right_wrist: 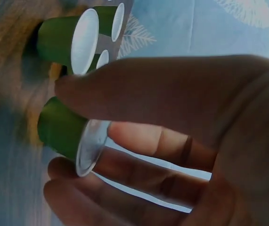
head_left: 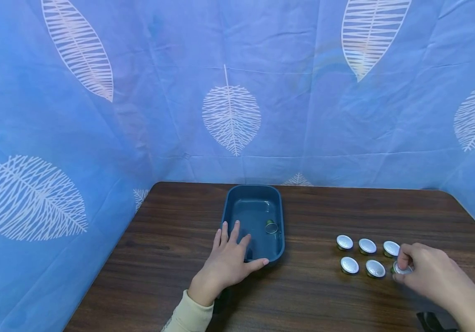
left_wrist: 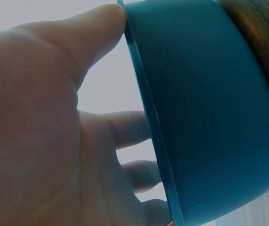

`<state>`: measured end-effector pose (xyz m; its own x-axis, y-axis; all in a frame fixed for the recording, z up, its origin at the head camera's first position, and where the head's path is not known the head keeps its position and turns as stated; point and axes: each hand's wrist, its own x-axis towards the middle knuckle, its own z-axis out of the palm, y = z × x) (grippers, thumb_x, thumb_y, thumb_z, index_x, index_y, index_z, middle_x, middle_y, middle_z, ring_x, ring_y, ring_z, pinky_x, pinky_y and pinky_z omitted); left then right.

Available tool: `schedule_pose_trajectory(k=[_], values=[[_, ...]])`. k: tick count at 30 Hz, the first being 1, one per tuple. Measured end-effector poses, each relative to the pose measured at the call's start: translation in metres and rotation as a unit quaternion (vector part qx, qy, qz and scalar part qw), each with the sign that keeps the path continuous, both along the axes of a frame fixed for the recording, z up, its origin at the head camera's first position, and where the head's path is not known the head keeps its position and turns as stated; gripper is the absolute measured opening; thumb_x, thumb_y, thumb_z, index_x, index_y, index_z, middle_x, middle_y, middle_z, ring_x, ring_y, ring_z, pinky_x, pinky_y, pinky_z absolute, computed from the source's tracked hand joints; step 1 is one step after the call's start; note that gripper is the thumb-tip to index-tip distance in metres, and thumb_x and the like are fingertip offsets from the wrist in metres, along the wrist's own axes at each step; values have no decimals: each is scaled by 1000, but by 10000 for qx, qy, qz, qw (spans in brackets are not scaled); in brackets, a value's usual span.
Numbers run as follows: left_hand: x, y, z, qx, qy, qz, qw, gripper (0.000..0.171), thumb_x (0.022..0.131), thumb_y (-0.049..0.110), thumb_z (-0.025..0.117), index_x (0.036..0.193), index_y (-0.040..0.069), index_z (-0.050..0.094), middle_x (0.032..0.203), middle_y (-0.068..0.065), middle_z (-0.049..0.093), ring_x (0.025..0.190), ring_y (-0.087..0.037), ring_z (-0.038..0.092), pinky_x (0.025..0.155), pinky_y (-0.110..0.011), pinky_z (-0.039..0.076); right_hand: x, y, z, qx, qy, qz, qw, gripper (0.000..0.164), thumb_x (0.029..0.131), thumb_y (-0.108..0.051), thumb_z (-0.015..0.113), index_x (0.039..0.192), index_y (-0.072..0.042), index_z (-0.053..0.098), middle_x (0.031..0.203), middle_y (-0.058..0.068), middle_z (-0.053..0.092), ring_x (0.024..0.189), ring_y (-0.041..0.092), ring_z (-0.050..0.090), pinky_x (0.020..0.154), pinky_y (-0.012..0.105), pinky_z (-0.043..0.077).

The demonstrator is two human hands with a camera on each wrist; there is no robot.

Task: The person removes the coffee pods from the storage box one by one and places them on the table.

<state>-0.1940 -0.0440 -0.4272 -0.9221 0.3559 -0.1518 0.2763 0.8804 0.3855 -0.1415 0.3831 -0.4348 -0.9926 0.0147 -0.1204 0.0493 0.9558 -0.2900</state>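
Observation:
My left hand [head_left: 226, 263] rests over the near left rim of a blue rectangular tray [head_left: 282, 216], fingers spread and fairly straight. In the left wrist view, the thumb and fingertips touch the rim of the tray [left_wrist: 200, 113]. A single coffee capsule [head_left: 271, 227] lies inside the tray, toward its right wall. At the right, my right hand [head_left: 432, 272] pinches a green coffee capsule [right_wrist: 61, 127] with a silver lid between thumb and fingers, low over the table. Beside that hand, several similar capsules [head_left: 375, 268] stand lid up in two rows.
Dark wood-grain table [head_left: 312, 295] carries everything. Behind and at the sides hangs a blue cloth [head_left: 287, 106] with white leaf prints. A black object [head_left: 432, 321] shows below the right wrist at the bottom edge.

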Motion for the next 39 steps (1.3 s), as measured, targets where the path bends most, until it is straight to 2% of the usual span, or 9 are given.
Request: schedule_pose_trajectory(k=[7, 19, 29, 39], values=[[0, 0, -2, 15, 7, 4, 10000, 83, 98, 69, 65, 158, 12, 55, 179, -19, 22, 167, -51, 7, 135, -66, 11, -2, 0, -6, 108, -388, 42, 9992, 38, 83, -17, 90, 81, -15, 52, 77, 0, 50, 67, 19, 46, 61, 40, 39], [1, 1, 2, -10, 17, -7, 10000, 82, 99, 67, 65, 158, 12, 55, 179, -20, 22, 167, -50, 8, 135, -65, 13, -1, -6, -4, 296, -433, -79, 9986, 38, 84, -11, 88, 79, -13, 49, 75, 2, 46, 68, 21, 46, 61, 41, 38], [2, 0, 1, 5, 37, -17, 10000, 82, 98, 68, 66, 157, 11, 56, 179, -20, 23, 167, -50, 9, 135, -65, 13, 0, -8, -3, 347, -457, -126, 9983, 38, 84, -10, 87, 79, -14, 50, 75, 2, 47, 68, 21, 47, 61, 42, 38], [1, 0, 0, 23, 51, -10, 10000, 81, 99, 67, 66, 157, 11, 56, 179, -21, 23, 167, -51, 9, 135, -65, 13, 1, -7, 1, 397, -700, -197, 9966, 37, 84, -14, 89, 80, -13, 51, 75, 2, 48, 70, 22, 49, 62, 43, 39]])
